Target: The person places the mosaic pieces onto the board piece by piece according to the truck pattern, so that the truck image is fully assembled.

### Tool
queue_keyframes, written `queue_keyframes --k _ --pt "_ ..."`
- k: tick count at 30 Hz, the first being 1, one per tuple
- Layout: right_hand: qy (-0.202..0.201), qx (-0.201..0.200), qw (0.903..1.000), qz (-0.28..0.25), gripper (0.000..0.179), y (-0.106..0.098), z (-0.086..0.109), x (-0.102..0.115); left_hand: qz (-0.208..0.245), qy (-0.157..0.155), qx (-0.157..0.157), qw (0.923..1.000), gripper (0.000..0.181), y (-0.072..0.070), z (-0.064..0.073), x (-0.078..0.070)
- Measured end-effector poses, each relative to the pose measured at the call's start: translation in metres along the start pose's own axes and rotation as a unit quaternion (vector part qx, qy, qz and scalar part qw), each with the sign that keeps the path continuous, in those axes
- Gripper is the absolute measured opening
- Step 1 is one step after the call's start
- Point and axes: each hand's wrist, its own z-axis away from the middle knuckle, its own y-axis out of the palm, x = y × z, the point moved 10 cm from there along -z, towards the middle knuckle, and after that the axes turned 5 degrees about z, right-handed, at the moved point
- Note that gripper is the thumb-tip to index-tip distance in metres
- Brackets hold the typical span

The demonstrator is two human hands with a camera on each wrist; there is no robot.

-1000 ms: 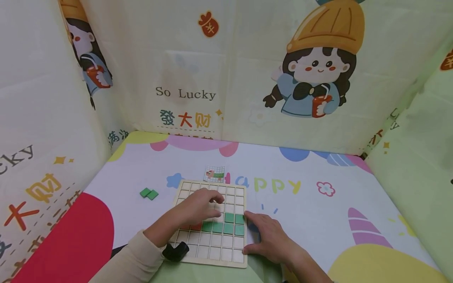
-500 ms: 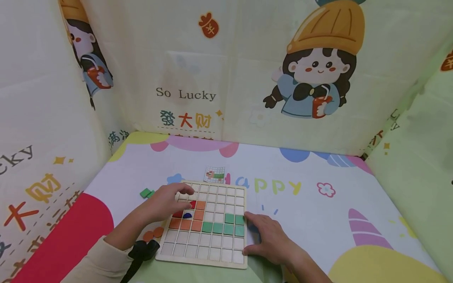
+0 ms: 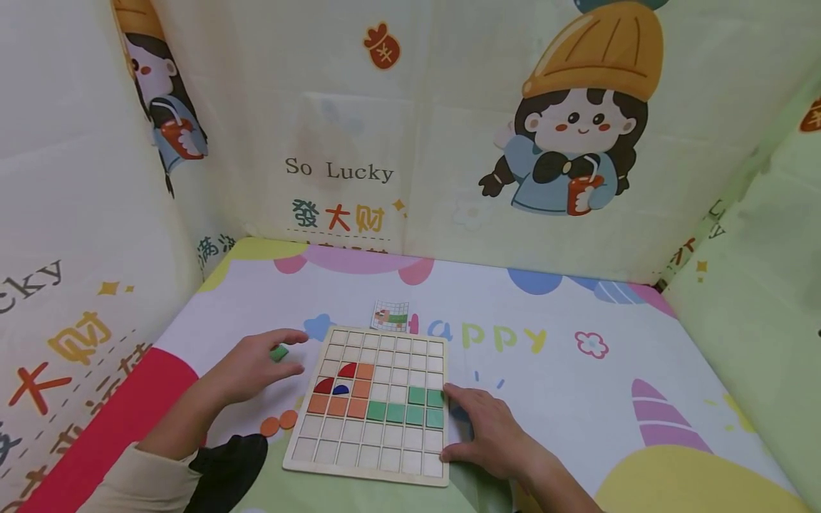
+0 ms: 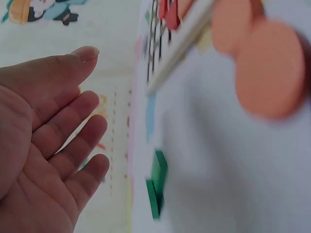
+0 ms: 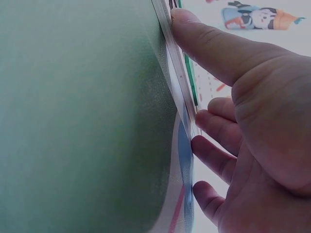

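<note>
A wooden grid board [image 3: 365,470] lies on the table with orange, red, blue and green pieces set in its cells. My left hand [image 3: 253,367] hovers left of the board with thumb and fingers spread. In the left wrist view nothing sits in that hand, and two green square tiles [image 4: 159,172] lie on the table beyond the fingers. The head view shows one green tile [image 3: 279,353] partly behind the hand. My right hand [image 3: 490,431] touches the board's right edge with thumb and fingertips, fingers loosely extended.
Two orange discs [image 3: 279,423] lie against the board's lower left side. A small printed pattern card [image 3: 390,315] rests just behind the board. Patterned cloth walls [image 3: 449,142] enclose the table at the back and sides.
My left hand has moved left, from over the middle of the board to beside the green tiles, uncovering the red, blue and orange pieces. The right hand stays at the board's edge.
</note>
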Motion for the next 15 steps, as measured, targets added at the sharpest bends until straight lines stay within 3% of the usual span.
queue_keyframes --k 6,15 --pt "0.001 0.001 1.0000 -0.003 0.094 0.000 0.000 0.000 -0.023 -0.017 -0.016 0.9995 0.062 -0.012 0.003 0.024" --pt "-0.002 -0.002 1.0000 -0.003 0.095 -0.001 0.000 0.000 -0.051 -0.013 -0.022 0.9984 0.061 -0.018 0.001 0.041"
